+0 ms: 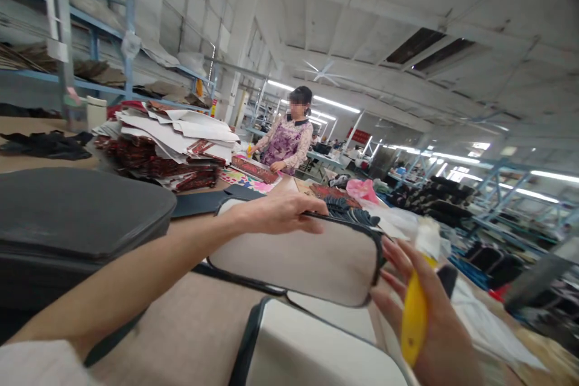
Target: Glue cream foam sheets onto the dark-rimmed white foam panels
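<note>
My left hand (pixel 284 210) reaches across and curls its fingers over the far edge of a beige panel (pixel 294 259) with rounded corners and a dark rim. The panel is tilted above the table. Held in my right hand (pixel 434 307) is a yellow-handled brush (pixel 414 319) with a whitish, blurred head pointing up. The fingertips of that same hand are at the panel's right edge. Closer to me lies another pale panel (pixel 316 350) with a dark edge, partly cut off by the frame.
A dark padded piece (pixel 76 211) stands at the left. Behind it rises a stack of white and red-patterned sheets (pixel 176 139). Across the table (pixel 181 325) a co-worker (pixel 289 139) handles a red-patterned strip (pixel 253 167). Dark curved pieces (pixel 348 211) and a pink bag (pixel 362 190) lie beyond the panel.
</note>
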